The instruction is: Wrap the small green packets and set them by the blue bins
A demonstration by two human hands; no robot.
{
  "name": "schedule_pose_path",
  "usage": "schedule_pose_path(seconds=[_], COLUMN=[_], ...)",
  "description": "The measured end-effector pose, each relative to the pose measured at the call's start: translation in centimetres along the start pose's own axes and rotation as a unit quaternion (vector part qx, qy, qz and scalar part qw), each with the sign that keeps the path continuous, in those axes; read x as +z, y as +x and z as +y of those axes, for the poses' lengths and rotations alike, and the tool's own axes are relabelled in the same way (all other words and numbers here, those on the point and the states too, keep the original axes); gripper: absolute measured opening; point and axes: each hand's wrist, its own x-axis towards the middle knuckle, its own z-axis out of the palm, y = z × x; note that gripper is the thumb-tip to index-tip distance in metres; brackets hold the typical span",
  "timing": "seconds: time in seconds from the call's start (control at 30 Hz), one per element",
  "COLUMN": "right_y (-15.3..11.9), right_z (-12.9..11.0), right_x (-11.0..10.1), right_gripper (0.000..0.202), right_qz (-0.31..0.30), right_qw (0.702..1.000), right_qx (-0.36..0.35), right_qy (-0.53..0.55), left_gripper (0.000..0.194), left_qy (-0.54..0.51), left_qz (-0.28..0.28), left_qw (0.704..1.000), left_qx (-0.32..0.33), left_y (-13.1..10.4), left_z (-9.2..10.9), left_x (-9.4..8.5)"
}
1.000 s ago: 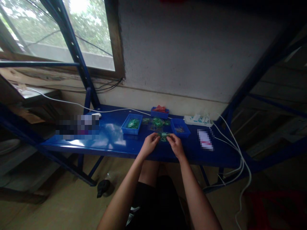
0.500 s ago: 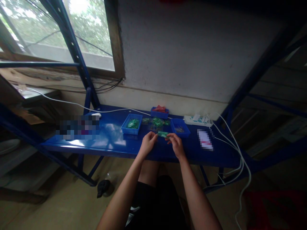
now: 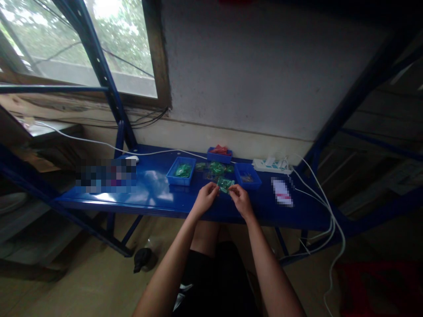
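Note:
A small clear bag with green pieces (image 3: 225, 184) is stretched between my two hands above the front of the blue table. My left hand (image 3: 207, 195) pinches its left edge, and my right hand (image 3: 239, 196) pinches the right edge. Just behind it lie more green pieces in clear bags (image 3: 218, 167). To the left stands a blue tray (image 3: 180, 181) of green bagged pieces. The blue tray (image 3: 256, 182) on the right holds small thin items, too small to identify. A smaller blue tray (image 3: 220, 157) at the back holds red pieces.
A white power strip (image 3: 272, 166) with cables lies at the back right. Nearer the front is a pixelated flat item (image 3: 283, 192). Blurred items (image 3: 107, 176) and a white object (image 3: 132, 159) are on the left. Blue uprights flank the table (image 3: 148, 202).
The bag between my hands has turned and spread, so more of its face shows. My right hand has shifted slightly left and its fingers have drawn closer together.

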Motion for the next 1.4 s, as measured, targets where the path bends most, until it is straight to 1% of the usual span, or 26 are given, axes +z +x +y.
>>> schedule_pose_path(seconds=[0.13, 0.2, 0.33, 0.4, 0.47, 0.57, 0.63, 0.73, 0.87, 0.93, 1.0, 1.03, 1.07, 1.17, 1.2, 1.23, 1.33, 1.4], right_y=[0.2, 0.1, -0.2, -0.3, -0.3, -0.2, 0.0, 0.1, 0.1, 0.0, -0.1, -0.1, -0.1, -0.2, -0.2, -0.2, -0.1, -0.1], right_z=[-0.1, -0.3, -0.7, -0.8, -0.7, -0.4, -0.4, -0.5, -0.9, -0.8, -0.6, -0.5, -0.4, -0.2, -0.3, -0.3, -0.5, -0.5], right_x=[-0.1, -0.1, -0.1, -0.1, -0.1, 0.0, 0.1, 0.1, 0.0, -0.1, -0.1, -0.1, -0.2, -0.2, -0.2, -0.1, -0.1, -0.1], right_gripper=[0.016, 0.019, 0.029, 0.032, 0.032, 0.028, 0.027, 0.031, 0.032, 0.029, 0.026, 0.023, 0.020, 0.016, 0.015, 0.015, 0.015, 0.016], right_qz=[0.038, 0.038, -0.023, -0.049, -0.059, -0.056, -0.036, -0.008, -0.033, -0.045, -0.041, -0.036, -0.030, -0.028, -0.030, -0.032, -0.031, -0.031], right_qw=[0.999, 0.998, 1.000, 0.999, 0.998, 0.998, 0.999, 0.999, 0.998, 0.997, 0.998, 0.998, 0.999, 0.999, 0.998, 0.998, 0.996, 0.995], right_qx=[-0.019, -0.023, -0.015, -0.007, -0.002, 0.001, 0.007, 0.031, 0.048, 0.049, 0.044, 0.040, 0.035, 0.031, 0.034, 0.039, 0.054, 0.058], right_qy=[-0.034, -0.041, -0.016, 0.001, 0.012, 0.009, 0.001, 0.007, 0.032, 0.040, 0.036, 0.031, 0.025, 0.026, 0.034, 0.045, 0.069, 0.075], left_gripper=[0.024, 0.021, 0.016, 0.015, 0.014, 0.014, 0.012, 0.006, 0.007, 0.008, 0.009, 0.010, 0.011, 0.017, 0.020, 0.022, 0.025, 0.024], left_qy=[-0.005, -0.015, -0.020, 0.000, 0.015, -0.002, -0.024, -0.061, -0.094, -0.091, -0.080, -0.072, -0.060, -0.026, -0.021, -0.019, -0.021, -0.029], left_qz=[-0.015, -0.019, -0.015, -0.035, -0.051, -0.051, -0.044, -0.039, -0.073, -0.094, -0.099, -0.088, -0.066, 0.038, 0.061, 0.066, 0.026, 0.021], left_qw=[1.000, 0.999, 0.998, 0.997, 0.995, 0.997, 0.998, 0.997, 0.992, 0.991, 0.991, 0.993, 0.995, 0.998, 0.997, 0.997, 0.999, 0.999], left_qx=[0.019, 0.025, 0.054, 0.074, 0.083, 0.060, 0.038, 0.021, 0.030, 0.035, 0.040, 0.044, 0.048, 0.043, 0.035, 0.025, 0.000, -0.008], left_y=[0.0, -0.1, -0.3, -0.3, -0.4, -0.3, -0.2, -0.3, -0.7, -0.9, -0.9, -0.8, -0.7, -0.2, 0.0, 0.1, 0.3, 0.2], left_z=[0.2, 0.3, 0.5, 0.6, 0.6, 0.5, 0.5, 0.6, 1.2, 1.3, 1.3, 1.2, 1.0, 0.3, 0.1, -0.1, -0.4, -0.4], left_x=[0.0, 0.0, 0.0, -0.1, -0.1, -0.1, 0.0, 0.0, 0.0, -0.1, -0.2, -0.2, -0.2, -0.1, -0.1, -0.1, -0.1, -0.2])
